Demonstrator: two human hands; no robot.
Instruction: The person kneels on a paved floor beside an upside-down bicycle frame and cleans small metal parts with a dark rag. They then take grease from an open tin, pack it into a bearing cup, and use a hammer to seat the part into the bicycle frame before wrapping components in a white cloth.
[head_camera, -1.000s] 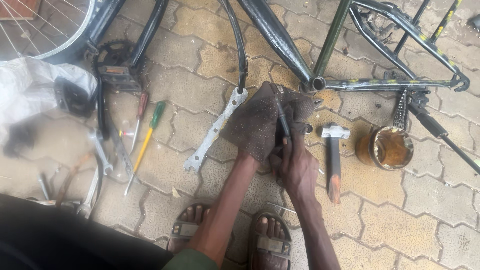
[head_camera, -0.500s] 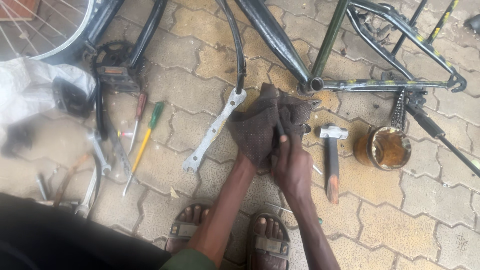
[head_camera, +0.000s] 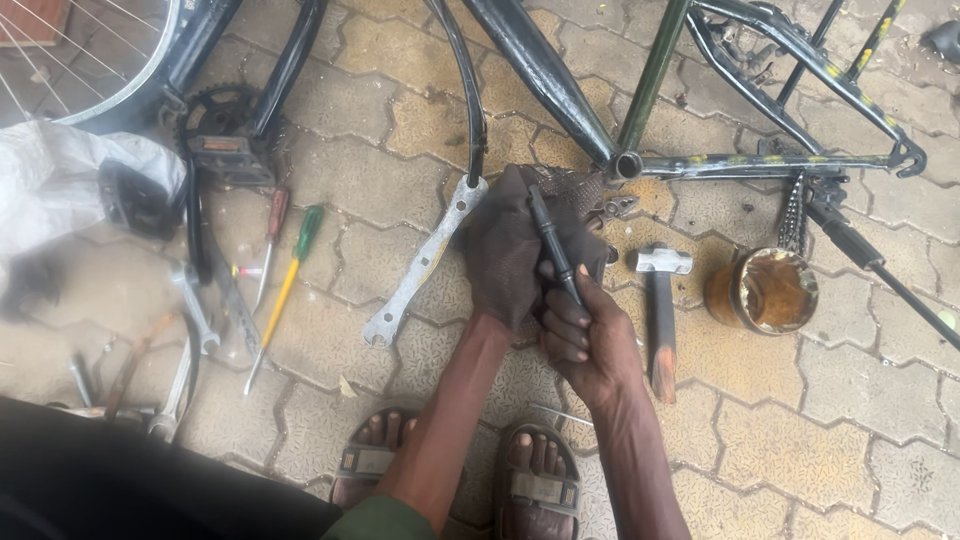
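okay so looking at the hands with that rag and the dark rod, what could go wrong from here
The right hand pinches the thin dark rod only at its lower end, so it might slip while the left hand, wrapped in the dirty rag, rubs it. The open grease tin and hammer lie close beside the right forearm; a careless elbow could knock them.

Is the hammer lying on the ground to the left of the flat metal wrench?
No, the hammer lies on the paving right of the hands, while the flat metal wrench lies left of them.
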